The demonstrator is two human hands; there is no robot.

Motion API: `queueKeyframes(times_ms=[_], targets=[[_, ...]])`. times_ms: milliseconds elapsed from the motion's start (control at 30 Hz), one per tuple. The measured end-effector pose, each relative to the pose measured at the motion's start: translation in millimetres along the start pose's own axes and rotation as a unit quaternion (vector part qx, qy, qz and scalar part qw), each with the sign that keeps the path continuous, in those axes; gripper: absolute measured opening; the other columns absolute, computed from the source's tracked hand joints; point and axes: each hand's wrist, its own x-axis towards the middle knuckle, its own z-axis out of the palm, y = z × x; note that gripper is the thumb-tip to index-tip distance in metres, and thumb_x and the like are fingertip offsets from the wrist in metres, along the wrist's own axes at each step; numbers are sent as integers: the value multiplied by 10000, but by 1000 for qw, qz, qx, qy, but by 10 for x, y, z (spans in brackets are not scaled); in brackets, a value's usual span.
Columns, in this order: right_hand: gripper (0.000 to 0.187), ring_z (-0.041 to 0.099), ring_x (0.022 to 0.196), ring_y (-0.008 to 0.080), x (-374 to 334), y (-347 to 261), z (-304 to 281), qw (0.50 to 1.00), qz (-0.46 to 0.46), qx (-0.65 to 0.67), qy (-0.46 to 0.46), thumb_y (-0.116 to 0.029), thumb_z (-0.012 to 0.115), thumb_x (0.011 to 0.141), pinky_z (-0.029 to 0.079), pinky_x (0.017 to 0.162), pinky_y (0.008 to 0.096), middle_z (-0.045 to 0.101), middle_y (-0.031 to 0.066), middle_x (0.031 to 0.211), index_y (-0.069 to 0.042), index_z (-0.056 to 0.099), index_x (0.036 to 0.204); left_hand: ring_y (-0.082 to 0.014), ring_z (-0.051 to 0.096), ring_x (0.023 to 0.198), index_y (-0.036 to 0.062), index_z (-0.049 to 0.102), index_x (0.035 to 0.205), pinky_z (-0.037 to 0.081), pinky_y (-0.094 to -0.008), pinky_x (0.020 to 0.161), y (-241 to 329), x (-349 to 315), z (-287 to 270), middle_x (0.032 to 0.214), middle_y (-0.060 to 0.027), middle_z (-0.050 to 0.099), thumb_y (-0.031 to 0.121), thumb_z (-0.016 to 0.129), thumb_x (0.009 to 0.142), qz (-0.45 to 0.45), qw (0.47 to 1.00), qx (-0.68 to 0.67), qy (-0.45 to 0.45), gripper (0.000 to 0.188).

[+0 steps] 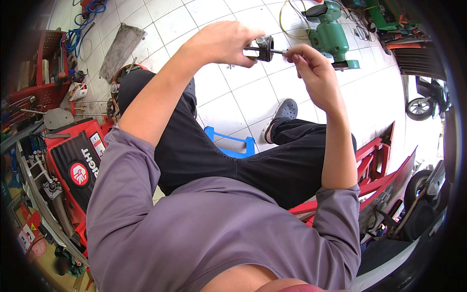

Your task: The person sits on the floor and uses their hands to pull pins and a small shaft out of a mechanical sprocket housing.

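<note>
Out ahead of me, above the tiled floor, my left hand [226, 43] grips a small black metal bracket [265, 49] between thumb and fingers. A silver bolt head [260, 41] shows at the bracket's near side. From its right side sticks a thin silver threaded rod [278, 51], held roughly level. My right hand [314, 70] pinches the rod's outer end between thumb and forefinger, where a small silver nut-like piece partly shows. The left fingers hide part of the bracket. A few tiny metal bits [230, 66] appear on the floor below the left hand.
A green bench grinder [333, 38] lies beyond my right hand, beside a thin yellowish hose. Between my legs is a blue plastic stool [231, 153]. A grey slab [116, 51] and blue hose [73, 40] lie left. Red metal framing [372, 158] stands right.
</note>
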Motion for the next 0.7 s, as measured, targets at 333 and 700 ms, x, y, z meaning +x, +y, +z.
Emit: queueKeyframes(times_ms=[333,700], targets=[[185,569,772,180,7,-101,35,998,50,30,12,-18,506,922,454,739,306,634,114,912,-15,662,1021,-281,663,783,130,630,1203,528,-369,692,-10,11,9,883,-111,692,300,811,652,-5,1000,6,-9,605],[236,497,691,110,17,-32,84,996,37,32,79,-81,566,904,447,651,259,641,64,886,-50,638,1126,-277,669,763,137,626,1220,532,-362,684,-3,12,4,848,-115,693,309,810,656,-9,1000,18,-7,617]])
